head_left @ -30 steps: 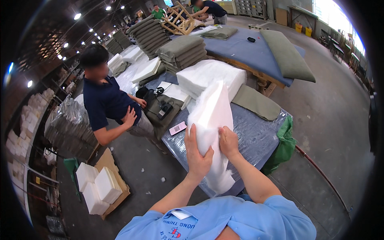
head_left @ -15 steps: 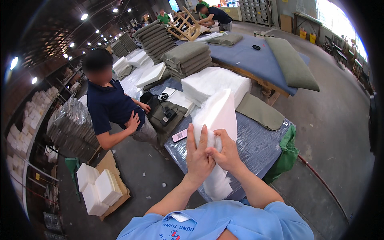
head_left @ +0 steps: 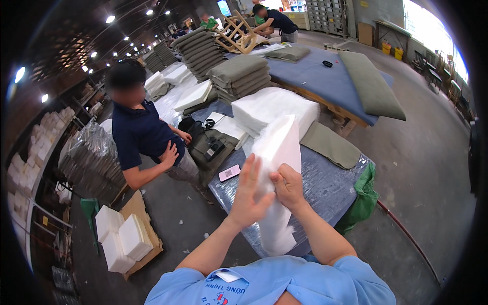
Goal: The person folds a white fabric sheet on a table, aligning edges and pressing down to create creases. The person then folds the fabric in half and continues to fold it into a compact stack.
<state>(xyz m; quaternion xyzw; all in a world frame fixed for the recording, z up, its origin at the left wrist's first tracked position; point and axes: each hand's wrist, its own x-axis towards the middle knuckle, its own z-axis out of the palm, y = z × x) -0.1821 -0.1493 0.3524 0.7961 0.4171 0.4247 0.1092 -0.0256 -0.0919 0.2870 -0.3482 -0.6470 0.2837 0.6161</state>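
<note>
A white foam pad (head_left: 290, 145) stands tilted in front of me, with fluffy white wadding (head_left: 276, 234) wrapped along its left side and hanging over the near table edge. My right hand (head_left: 288, 189) is closed in a grip on the near end of the pad and wadding. Fingers outstretched, my left hand (head_left: 247, 197) lies against the wadding's left side; it is slightly blurred. Just behind the pad sits a thick pile of white wadding sheets (head_left: 300, 104). A grey-green cushion cover (head_left: 333, 145) rests to its right on the plastic-wrapped table (head_left: 330, 185).
A phone (head_left: 229, 173) lies at the table's left edge. Beside it stands a person in a dark shirt (head_left: 145, 134). Stacked grey-green cushions (head_left: 239, 76) are farther back. White foam blocks (head_left: 134, 236) sit on cardboard on the floor at left. Green cloth (head_left: 362, 195) hangs at the right corner.
My left hand has moved slightly away from my right, its fingers spreading along the wadding. My right hand has closed more into a fist around the pad's near end.
</note>
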